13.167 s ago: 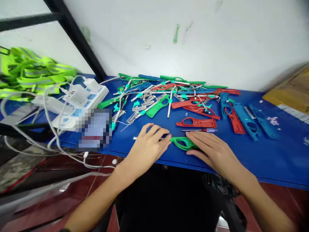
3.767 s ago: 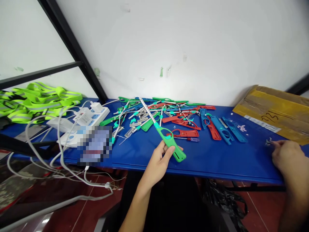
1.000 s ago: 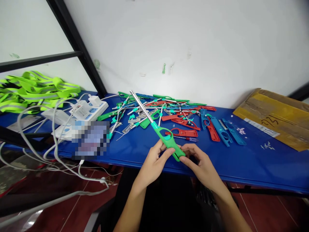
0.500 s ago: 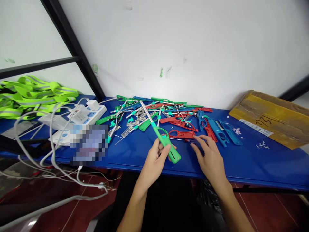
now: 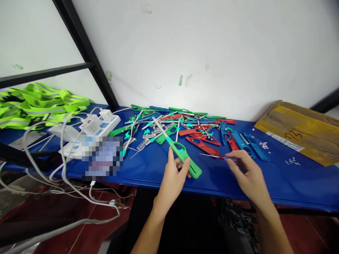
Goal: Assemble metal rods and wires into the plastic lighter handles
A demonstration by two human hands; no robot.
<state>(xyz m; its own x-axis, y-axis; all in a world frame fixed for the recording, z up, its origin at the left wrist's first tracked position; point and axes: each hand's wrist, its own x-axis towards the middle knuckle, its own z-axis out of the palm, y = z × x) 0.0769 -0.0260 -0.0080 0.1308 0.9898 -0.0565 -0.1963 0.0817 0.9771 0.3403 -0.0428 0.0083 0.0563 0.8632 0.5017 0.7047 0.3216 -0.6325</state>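
Observation:
My left hand (image 5: 174, 173) grips the handle of a green long-necked lighter (image 5: 194, 169), whose metal tube points up and to the left. To its right, my right hand (image 5: 247, 173) pinches a small screwdriver (image 5: 218, 157) by its handle, the thin shaft pointing left. Just beyond the shaft lies a red casing half (image 5: 202, 146). Behind both hands spreads a heap of green and red casings, metal tubes, wires and small parts. Blue casing pieces (image 5: 255, 146) rest on the blue table (image 5: 148, 169) at the right of the heap.
A power strip (image 5: 109, 125) with plugs and white cables is at the left, beside a pixelated device (image 5: 104, 157). Yellow-green reflective straps (image 5: 45, 106) lie at the back left. At the right stands a taped cardboard box (image 5: 304, 130), with tiny pale pieces (image 5: 292, 161) before it.
My right hand has closed on the screwdriver, lifted it off the table and moved right. The red casing half near it has shifted and turned. The left hand still holds the green lighter.

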